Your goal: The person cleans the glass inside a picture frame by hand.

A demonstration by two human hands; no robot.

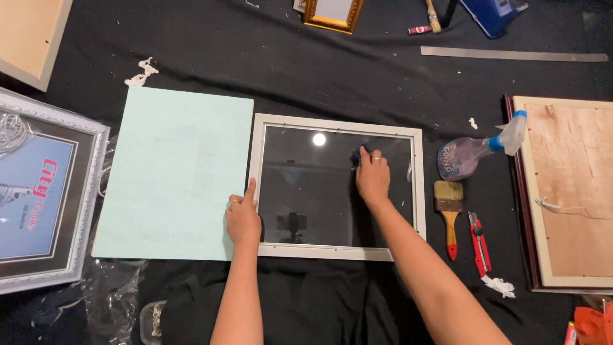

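Nearest, both forearms enter from the bottom edge, cut off above the elbow. Just beyond, the left hand (242,217) rests on the near left corner of a white picture frame (418,185), fingers loosely together with the forefinger pointing away, pinning the frame rather than gripping anything. The right hand (372,176) lies flat on the frame's dark glass (306,185), fingers closed down on a small dark cloth (357,155), most of which is hidden under them. The glass reflects a ceiling lamp and a blurred shape hard to make out.

Touching the frame's left side lies a pale green backing board (172,172). Right of the frame are a paintbrush (449,211), a red utility knife (479,243) and a spray bottle (479,153). An ornate silver frame (89,191) at the left and a wood-backed frame (568,191) at the right are both cut off. Far off, a metal ruler (511,55) and a gold frame (332,16), partly out of view.
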